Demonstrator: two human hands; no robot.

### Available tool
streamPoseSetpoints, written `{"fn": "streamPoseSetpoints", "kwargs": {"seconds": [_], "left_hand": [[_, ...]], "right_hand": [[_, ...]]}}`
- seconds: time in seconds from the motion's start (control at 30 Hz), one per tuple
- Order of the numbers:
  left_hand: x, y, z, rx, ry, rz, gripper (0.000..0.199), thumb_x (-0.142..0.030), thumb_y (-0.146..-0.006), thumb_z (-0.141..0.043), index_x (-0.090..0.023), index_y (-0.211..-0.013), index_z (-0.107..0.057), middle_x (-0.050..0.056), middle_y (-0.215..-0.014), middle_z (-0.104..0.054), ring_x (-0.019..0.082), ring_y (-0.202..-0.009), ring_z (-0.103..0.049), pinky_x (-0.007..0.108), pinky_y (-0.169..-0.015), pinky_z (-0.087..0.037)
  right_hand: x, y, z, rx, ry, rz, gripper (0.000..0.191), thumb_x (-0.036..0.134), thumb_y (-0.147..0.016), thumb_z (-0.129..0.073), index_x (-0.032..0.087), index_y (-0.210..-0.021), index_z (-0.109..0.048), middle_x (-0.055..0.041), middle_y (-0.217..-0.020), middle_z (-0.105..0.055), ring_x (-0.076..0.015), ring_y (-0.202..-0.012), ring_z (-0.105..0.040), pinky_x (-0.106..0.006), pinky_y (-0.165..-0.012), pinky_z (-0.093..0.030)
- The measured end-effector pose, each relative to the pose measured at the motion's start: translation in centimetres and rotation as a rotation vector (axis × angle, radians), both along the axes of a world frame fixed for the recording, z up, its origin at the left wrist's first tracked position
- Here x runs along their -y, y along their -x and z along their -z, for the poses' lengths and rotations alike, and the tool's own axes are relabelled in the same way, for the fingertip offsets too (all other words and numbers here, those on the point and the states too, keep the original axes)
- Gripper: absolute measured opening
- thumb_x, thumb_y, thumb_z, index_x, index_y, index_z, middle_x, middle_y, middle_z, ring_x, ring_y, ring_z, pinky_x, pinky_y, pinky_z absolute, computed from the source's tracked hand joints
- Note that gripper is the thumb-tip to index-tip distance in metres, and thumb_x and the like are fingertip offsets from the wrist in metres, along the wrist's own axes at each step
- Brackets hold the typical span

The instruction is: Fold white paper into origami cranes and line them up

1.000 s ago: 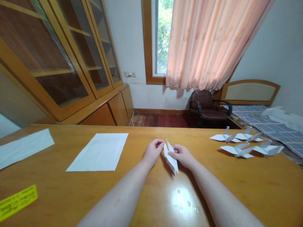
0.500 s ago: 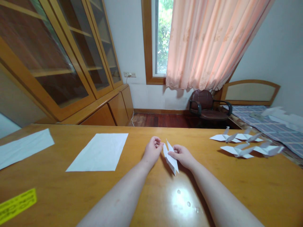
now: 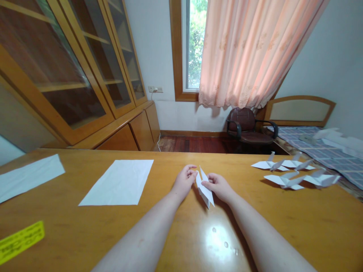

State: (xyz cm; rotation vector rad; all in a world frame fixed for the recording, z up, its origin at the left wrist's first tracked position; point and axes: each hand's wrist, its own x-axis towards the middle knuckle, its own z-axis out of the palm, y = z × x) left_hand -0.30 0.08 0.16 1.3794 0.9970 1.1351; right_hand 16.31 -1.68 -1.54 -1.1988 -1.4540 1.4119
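A partly folded white paper crane, with narrow pointed ends, is held above the middle of the table. My right hand pinches its right side, thumb on top and the other fingers behind. At its far left tip is my left hand, thumb against the paper and fingers curled, the index finger a little raised. The exact pinch of the left fingertips is small and partly hidden. Finished-looking paper cranes with spread wings stand in a group at the right of the table.
A flat white paper sheet lies left of my hands, with another paper piece farther left. A yellow label is at the near left of the wooden table. Beyond stand a cabinet, an armchair and a bed.
My left index finger has straightened and lifted slightly at the crane's tip. The crane has tilted very little; my right hand keeps its hold in the same place.
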Motion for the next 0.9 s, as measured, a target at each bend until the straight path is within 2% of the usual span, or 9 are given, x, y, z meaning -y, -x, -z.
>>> {"fn": "streamPoseSetpoints", "kwargs": {"seconds": [0.27, 0.6, 0.9], "left_hand": [[-0.12, 0.0, 0.48, -0.044, -0.023, 0.032, 0.024, -0.032, -0.077, -0.054, -0.015, -0.094, -0.055, 0.002, -0.076, -0.06, 0.013, -0.068, -0.056, 0.024, -0.063, -0.044], [-0.1, 0.02, 0.52, -0.042, -0.016, 0.036, 0.027, -0.035, -0.077, -0.054, -0.015, -0.094, -0.055, 0.001, -0.073, -0.059, 0.012, -0.064, -0.055, 0.024, -0.061, -0.043], [-0.11, 0.02, 0.8, -0.061, -0.015, 0.038, 0.024, -0.034, -0.079, -0.052, -0.016, -0.095, -0.055, 0.001, -0.073, -0.059, 0.011, -0.063, -0.054, 0.022, -0.06, -0.042]], "right_hand": [[-0.13, -0.01, 0.31, 0.0, -0.011, 0.016, 0.027, 0.042, -0.067, -0.066, 0.017, -0.074, -0.056, -0.0005, -0.069, -0.065, -0.0144, -0.06, -0.059, -0.023, -0.055, -0.042], [0.0, 0.04, 0.13, -0.034, -0.021, 0.018, 0.024, 0.038, -0.068, -0.066, 0.017, -0.073, -0.056, -0.0008, -0.068, -0.065, -0.0146, -0.059, -0.059, -0.024, -0.054, -0.043], [0.09, 0.1, 0.0, -0.028, -0.025, 0.022, 0.028, 0.042, -0.067, -0.065, 0.017, -0.073, -0.055, -0.0007, -0.067, -0.064, -0.0142, -0.059, -0.059, -0.023, -0.053, -0.043]]}}
